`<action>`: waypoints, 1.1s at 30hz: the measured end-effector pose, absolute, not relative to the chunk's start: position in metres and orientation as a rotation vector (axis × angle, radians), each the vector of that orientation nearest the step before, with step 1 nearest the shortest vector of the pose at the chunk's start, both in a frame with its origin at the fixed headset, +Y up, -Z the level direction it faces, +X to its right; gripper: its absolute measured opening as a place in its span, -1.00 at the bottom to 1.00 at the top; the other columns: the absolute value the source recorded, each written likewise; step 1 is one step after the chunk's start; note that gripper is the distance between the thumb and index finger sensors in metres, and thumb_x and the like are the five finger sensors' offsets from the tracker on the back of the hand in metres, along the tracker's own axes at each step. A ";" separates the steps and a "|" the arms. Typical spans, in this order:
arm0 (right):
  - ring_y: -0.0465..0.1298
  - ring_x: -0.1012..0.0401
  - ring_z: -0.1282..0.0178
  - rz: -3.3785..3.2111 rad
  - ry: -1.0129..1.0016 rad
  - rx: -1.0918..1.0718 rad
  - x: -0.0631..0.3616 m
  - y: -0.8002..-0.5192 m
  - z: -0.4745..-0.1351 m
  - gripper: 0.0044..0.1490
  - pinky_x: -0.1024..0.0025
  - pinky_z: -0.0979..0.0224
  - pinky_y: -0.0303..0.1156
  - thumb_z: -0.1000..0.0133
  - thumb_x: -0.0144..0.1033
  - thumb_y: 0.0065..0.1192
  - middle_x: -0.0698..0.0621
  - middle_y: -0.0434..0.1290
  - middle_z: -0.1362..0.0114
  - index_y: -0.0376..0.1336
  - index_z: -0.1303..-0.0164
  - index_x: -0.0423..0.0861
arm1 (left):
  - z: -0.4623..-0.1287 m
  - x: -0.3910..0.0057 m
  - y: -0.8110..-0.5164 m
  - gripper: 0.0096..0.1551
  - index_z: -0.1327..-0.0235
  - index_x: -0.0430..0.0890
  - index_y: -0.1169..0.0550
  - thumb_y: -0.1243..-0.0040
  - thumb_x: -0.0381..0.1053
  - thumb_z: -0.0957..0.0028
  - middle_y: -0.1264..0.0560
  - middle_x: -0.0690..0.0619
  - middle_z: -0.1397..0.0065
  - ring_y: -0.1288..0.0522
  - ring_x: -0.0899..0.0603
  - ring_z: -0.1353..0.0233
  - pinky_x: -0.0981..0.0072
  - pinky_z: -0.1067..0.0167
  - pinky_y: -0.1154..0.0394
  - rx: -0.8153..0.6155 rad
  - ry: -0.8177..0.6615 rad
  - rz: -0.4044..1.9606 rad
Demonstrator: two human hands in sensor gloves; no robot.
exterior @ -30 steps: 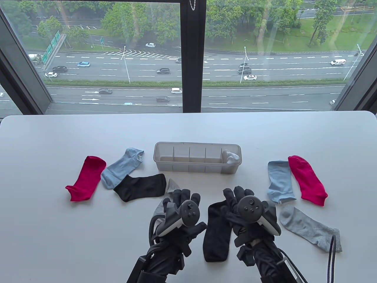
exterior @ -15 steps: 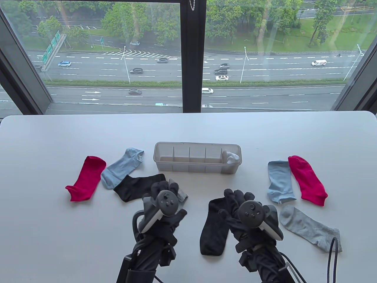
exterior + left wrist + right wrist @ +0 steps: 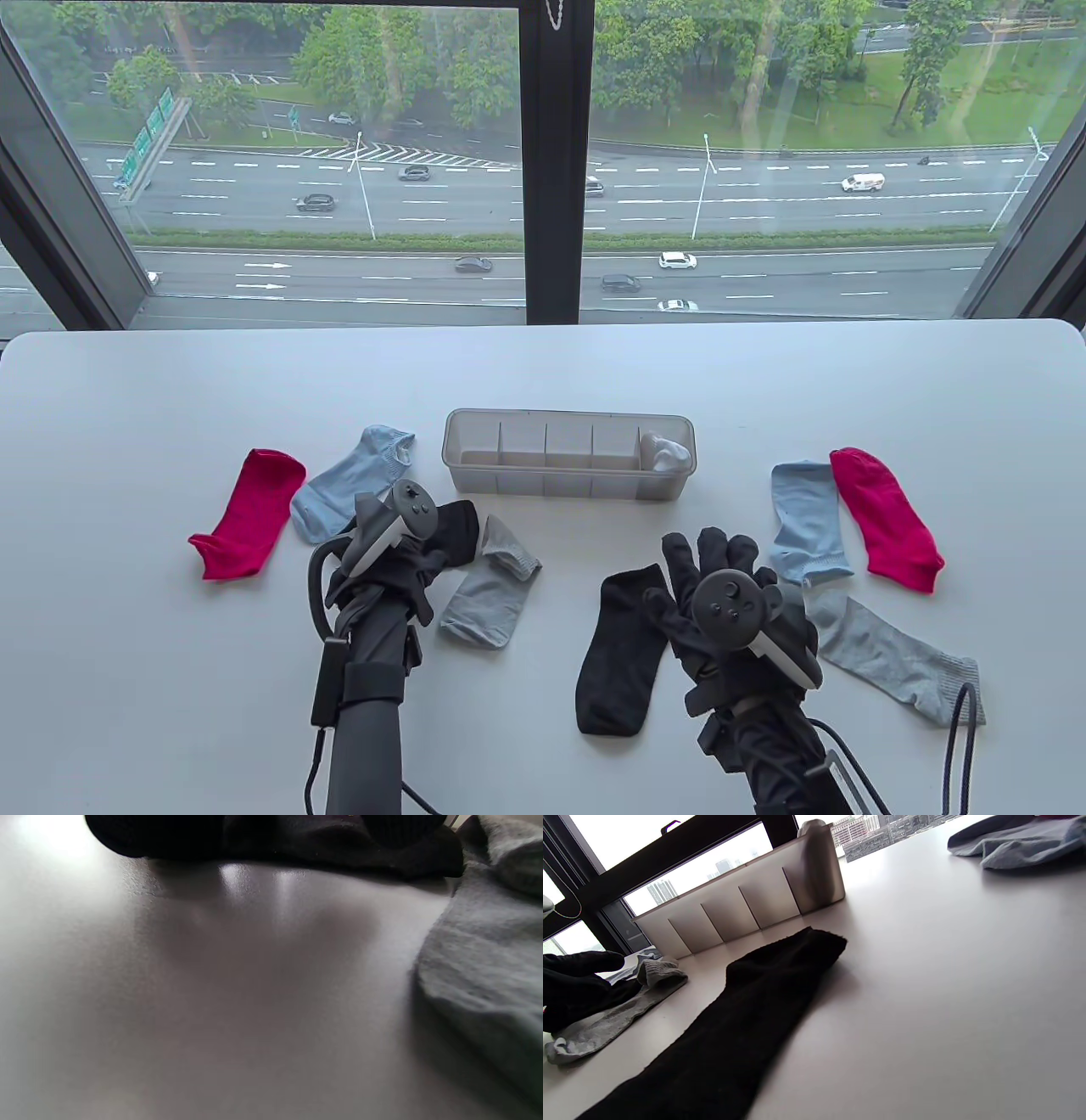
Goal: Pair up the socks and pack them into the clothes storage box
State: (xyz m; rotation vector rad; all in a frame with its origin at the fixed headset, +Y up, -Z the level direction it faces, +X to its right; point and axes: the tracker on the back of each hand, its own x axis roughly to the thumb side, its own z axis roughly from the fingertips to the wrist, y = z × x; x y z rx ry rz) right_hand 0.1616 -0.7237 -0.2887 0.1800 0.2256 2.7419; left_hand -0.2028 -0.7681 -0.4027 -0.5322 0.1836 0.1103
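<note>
- The left hand (image 3: 399,543) was over the black sock (image 3: 454,531) lying just near of the storage box (image 3: 568,491) — its tracker tipped up, its fingers hidden beneath, so whether they gripped the sock could not be told.
- Right beside that hand lay a grey sock (image 3: 488,590), its cuff touching the black one's edge; the left wrist view showed the same grey fabric (image 3: 488,976) on the right and dark cloth along the top.
- The right hand (image 3: 721,586) hung over the table (image 3: 170,679) with fingers straight and slightly spread, holding nothing.
- Just left of it, a second black sock (image 3: 615,654) lay flat and long, toe pointing to the near edge; the right wrist view had it running diagonally (image 3: 746,1018) toward the box (image 3: 738,912).
- The box sat mid-table, divided into compartments, with a rolled white pair (image 3: 664,452) in the rightmost one.
- Far left: a red sock (image 3: 250,514), and a light blue sock (image 3: 348,488) partly under the left hand's black sock.
- Right side: another light blue sock (image 3: 806,522) touching another red sock (image 3: 882,518), and near of them a second grey sock (image 3: 899,658) — its toe end tucked behind the right hand.
</note>
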 end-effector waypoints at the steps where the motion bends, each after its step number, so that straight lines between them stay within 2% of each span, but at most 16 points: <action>1: -0.52 -0.26 -0.61 2.751 0.226 0.183 0.161 -0.724 -0.289 -0.12 -0.40 -0.51 -0.46 -0.22 0.21 -0.32 -0.31 -0.44 -0.77 -0.37 -0.67 0.12 | -0.406 -0.199 -0.769 -0.12 -0.52 0.24 0.12 -0.05 0.20 -0.07 0.00 -0.11 -0.67 -0.40 -0.39 -0.17 -0.13 -0.08 -0.44 -0.502 0.181 0.032; 3: -0.52 -0.25 -0.61 2.766 0.227 0.177 0.161 -0.724 -0.291 -0.13 -0.39 -0.52 -0.45 -0.22 0.21 -0.32 -0.30 -0.45 -0.77 -0.33 -0.69 0.14 | -0.409 -0.196 -0.770 -0.14 -0.55 0.16 0.06 -0.05 0.17 -0.06 -0.06 -0.26 -0.60 -0.47 -0.38 -0.08 -0.08 0.03 -0.50 -0.488 0.151 -0.013; 4: -0.52 -0.25 -0.61 2.767 0.228 0.175 0.161 -0.724 -0.292 -0.13 -0.39 -0.52 -0.45 -0.22 0.21 -0.32 -0.29 -0.45 -0.77 -0.32 -0.69 0.14 | -0.411 -0.195 -0.770 -0.19 -0.58 0.07 -0.08 -0.05 0.14 -0.07 -0.12 -0.32 -0.53 -0.48 -0.37 -0.05 -0.07 0.07 -0.51 -0.485 0.152 0.001; 5: -0.53 -0.25 -0.62 2.767 0.227 0.173 0.161 -0.724 -0.292 -0.14 -0.39 -0.52 -0.45 -0.22 0.21 -0.32 -0.29 -0.45 -0.77 -0.31 -0.69 0.15 | -0.411 -0.194 -0.769 -0.21 -0.56 0.00 -0.12 -0.07 0.11 -0.07 -0.19 -0.37 -0.45 -0.50 -0.37 -0.02 -0.06 0.10 -0.53 -0.480 0.151 0.006; 9: -0.53 -0.24 -0.62 2.767 0.252 0.183 0.156 -0.728 -0.291 -0.14 -0.39 -0.53 -0.44 -0.22 0.21 -0.31 -0.28 -0.45 -0.77 -0.30 -0.70 0.15 | -0.409 -0.193 -0.768 -0.40 -0.42 -0.10 -0.27 -0.11 -0.10 -0.11 -0.41 -0.31 -0.23 -0.57 -0.34 0.10 -0.03 0.25 -0.58 -0.400 0.149 0.010; 11: -0.53 -0.24 -0.62 2.757 0.264 0.195 0.153 -0.728 -0.290 -0.13 -0.38 -0.54 -0.44 -0.22 0.21 -0.30 -0.28 -0.46 -0.77 -0.30 -0.70 0.14 | -0.407 -0.193 -0.764 -0.51 -0.29 -0.14 -0.39 -0.12 -0.14 -0.09 -0.49 -0.31 -0.13 -0.62 -0.31 0.16 -0.03 0.33 -0.60 -0.364 0.155 0.003; 14: -0.50 -0.25 -0.62 2.710 0.270 0.216 0.148 -0.729 -0.287 -0.14 -0.37 -0.56 -0.39 -0.24 0.20 -0.25 -0.28 -0.43 -0.77 -0.29 -0.70 0.14 | -0.403 -0.198 -0.746 -0.51 -0.26 -0.15 -0.43 -0.11 -0.12 -0.05 -0.53 -0.28 -0.17 -0.64 -0.33 0.10 -0.08 0.24 -0.61 -0.330 0.151 0.087; 17: -0.45 -0.26 -0.65 2.603 0.301 0.217 0.144 -0.727 -0.286 -0.12 -0.36 -0.59 -0.34 -0.25 0.18 -0.15 -0.26 -0.40 -0.79 -0.27 -0.70 0.14 | -0.393 -0.196 -0.702 -0.49 -0.28 -0.16 -0.36 -0.05 -0.12 -0.04 -0.51 -0.28 -0.21 -0.65 -0.34 -0.01 -0.15 0.11 -0.61 -0.230 0.103 0.205; 21: -0.40 -0.27 -0.66 2.538 0.308 0.239 0.142 -0.723 -0.287 -0.02 -0.33 -0.63 -0.27 -0.23 0.20 -0.04 -0.25 -0.39 -0.80 -0.35 -0.69 0.14 | -0.374 -0.167 -0.655 -0.50 -0.29 -0.11 -0.35 -0.02 -0.14 -0.05 -0.52 -0.26 -0.24 -0.65 -0.34 -0.11 -0.16 0.01 -0.62 -0.107 -0.095 0.330; 23: -0.24 -0.23 -0.69 2.509 0.251 0.245 0.144 -0.719 -0.286 0.00 -0.22 -0.68 -0.07 -0.22 0.22 -0.02 -0.23 -0.28 -0.82 -0.37 -0.68 0.15 | -0.361 -0.140 -0.645 -0.51 -0.29 -0.09 -0.35 -0.01 -0.16 -0.06 -0.51 -0.25 -0.27 -0.64 -0.34 -0.15 -0.18 -0.03 -0.61 -0.123 -0.218 0.435; 25: -0.10 -0.20 -0.67 2.452 0.153 0.242 0.147 -0.711 -0.285 0.06 -0.13 -0.68 0.03 -0.19 0.21 0.07 -0.22 -0.18 -0.81 -0.38 -0.67 0.15 | -0.346 -0.112 -0.644 -0.52 -0.30 -0.07 -0.33 0.02 -0.18 -0.07 -0.49 -0.25 -0.29 -0.62 -0.34 -0.18 -0.18 -0.07 -0.59 -0.164 -0.320 0.547; 27: -0.08 -0.20 -0.67 2.408 0.128 0.264 0.152 -0.706 -0.283 0.11 -0.13 -0.67 0.05 -0.16 0.19 0.15 -0.22 -0.18 -0.80 -0.37 -0.67 0.14 | -0.332 -0.089 -0.650 -0.52 -0.30 -0.05 -0.31 0.05 -0.19 -0.08 -0.48 -0.23 -0.30 -0.62 -0.32 -0.18 -0.16 -0.07 -0.60 -0.180 -0.396 0.679; 29: -0.09 -0.20 -0.66 2.382 0.135 0.296 0.160 -0.705 -0.285 0.13 -0.14 -0.67 0.03 -0.14 0.16 0.19 -0.24 -0.19 -0.79 -0.36 -0.66 0.12 | -0.320 -0.071 -0.661 -0.52 -0.31 -0.01 -0.30 0.08 -0.19 -0.09 -0.46 -0.22 -0.30 -0.60 -0.32 -0.18 -0.16 -0.09 -0.57 -0.193 -0.434 0.838; 31: 0.04 -0.17 -0.61 2.340 0.126 0.342 0.170 -0.704 -0.285 0.10 -0.12 -0.63 0.11 -0.13 0.11 0.23 -0.23 0.00 -0.72 -0.29 -0.67 0.05 | -0.310 -0.058 -0.675 -0.53 -0.31 0.02 -0.30 0.10 -0.20 -0.10 -0.45 -0.23 -0.30 -0.59 -0.32 -0.17 -0.17 -0.10 -0.56 -0.172 -0.470 1.001; 33: 0.04 -0.18 -0.61 2.275 0.153 0.384 0.179 -0.703 -0.285 0.12 -0.15 -0.63 0.10 -0.11 0.10 0.26 -0.23 0.02 -0.71 -0.26 -0.68 0.03 | -0.304 -0.051 -0.692 -0.53 -0.31 0.02 -0.28 0.12 -0.20 -0.10 -0.44 -0.22 -0.30 -0.59 -0.31 -0.19 -0.16 -0.12 -0.56 -0.201 -0.502 1.112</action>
